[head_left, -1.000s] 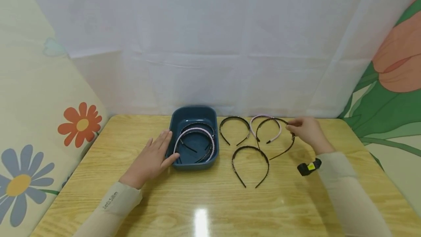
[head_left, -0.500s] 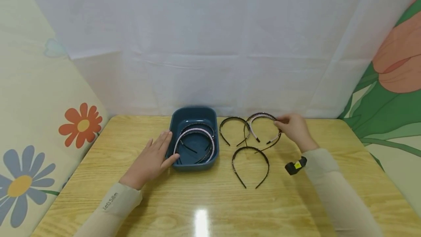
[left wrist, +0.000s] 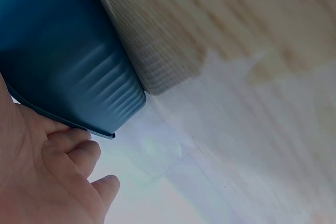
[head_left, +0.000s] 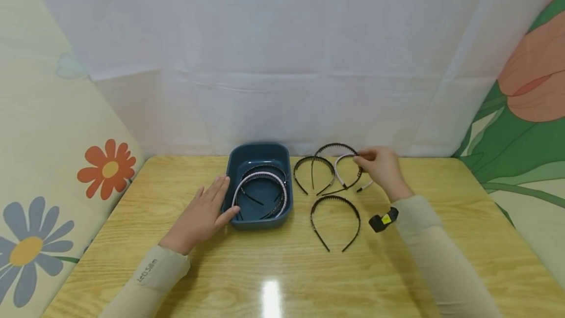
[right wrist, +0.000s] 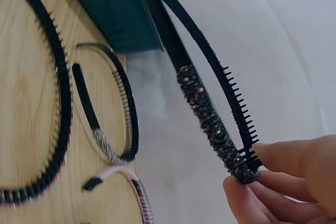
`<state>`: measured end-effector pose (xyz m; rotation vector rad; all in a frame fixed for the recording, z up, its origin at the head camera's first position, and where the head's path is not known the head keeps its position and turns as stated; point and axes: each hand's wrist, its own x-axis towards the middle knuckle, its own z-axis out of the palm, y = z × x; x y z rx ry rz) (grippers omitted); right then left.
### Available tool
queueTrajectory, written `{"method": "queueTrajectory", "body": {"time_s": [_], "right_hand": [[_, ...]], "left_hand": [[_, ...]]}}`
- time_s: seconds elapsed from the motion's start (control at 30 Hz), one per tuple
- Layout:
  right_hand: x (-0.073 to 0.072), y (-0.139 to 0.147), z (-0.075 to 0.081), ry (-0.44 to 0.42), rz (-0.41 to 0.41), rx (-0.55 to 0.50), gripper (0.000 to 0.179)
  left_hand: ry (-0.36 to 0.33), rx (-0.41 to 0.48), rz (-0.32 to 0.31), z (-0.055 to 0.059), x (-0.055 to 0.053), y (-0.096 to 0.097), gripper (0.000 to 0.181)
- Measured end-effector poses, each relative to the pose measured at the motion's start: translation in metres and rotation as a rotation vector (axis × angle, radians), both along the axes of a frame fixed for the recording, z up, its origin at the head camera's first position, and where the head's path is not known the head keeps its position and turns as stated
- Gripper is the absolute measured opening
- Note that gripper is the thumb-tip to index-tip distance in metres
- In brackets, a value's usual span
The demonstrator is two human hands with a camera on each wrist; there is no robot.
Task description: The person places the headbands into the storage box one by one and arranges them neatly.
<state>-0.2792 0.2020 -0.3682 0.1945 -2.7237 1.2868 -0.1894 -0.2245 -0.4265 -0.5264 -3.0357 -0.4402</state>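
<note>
Left grip (head_left: 200, 215): fingers straight along the left side of the blue tray (head_left: 260, 152), thumb spread over its near-left rim; it clasps nothing. A hard push to the right could slide the tray across the desk (head_left: 220, 278).
Blue tray: sits on the desk with a pink beaded headband (head_left: 259, 174) overlapping at least one dark headband (head_left: 264, 165); how many lie underneath, I cannot tell. Their crossed arcs and teeth could tangle if the tray were jolted.
Left black headband (head_left: 314, 158): lies on the desk just beside the tray, ends toward the person. In the head view the lifted band crosses it; if the two touched, the teeth could hook and drag it along.
Front black headband (head_left: 334, 198): on the desk, nearest the person, apart from both hands. A low sweep of the right sleeve could knock it.
Held headband (right wrist: 210, 124): black, toothed, with dark stones; lifted off the desk, ends hanging toward the tray side. Being held on one shoulder of the arc, it could swing or twist, and its loose ends could catch a neighbour.
Plain pink headband (head_left: 338, 171): on the desk, partly hidden behind the lifted band and the hand; those fingers could nudge it.
Right grip (head_left: 384, 171): thumb and fingertips pinch the held headband firmly enough to lift it, with no gap left; stones and a narrow hold could let it roll or slip.
</note>
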Motion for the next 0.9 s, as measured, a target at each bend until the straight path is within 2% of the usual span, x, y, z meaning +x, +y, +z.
{"method": "queueTrajectory", "body": {"time_s": [0.37, 0.9], "right_hand": [[-0.004, -0.032, 0.001, 0.009, 0.015, -0.098, 0.031], [-0.005, -0.068, 0.004, 0.004, 0.03, -0.153, 0.031]], "left_hand": [[0.007, -0.004, 0.002, 0.0, 0.0, -0.002, 0.086], [0.01, -0.007, -0.006, 0.001, -0.001, -0.003, 0.086]]}}
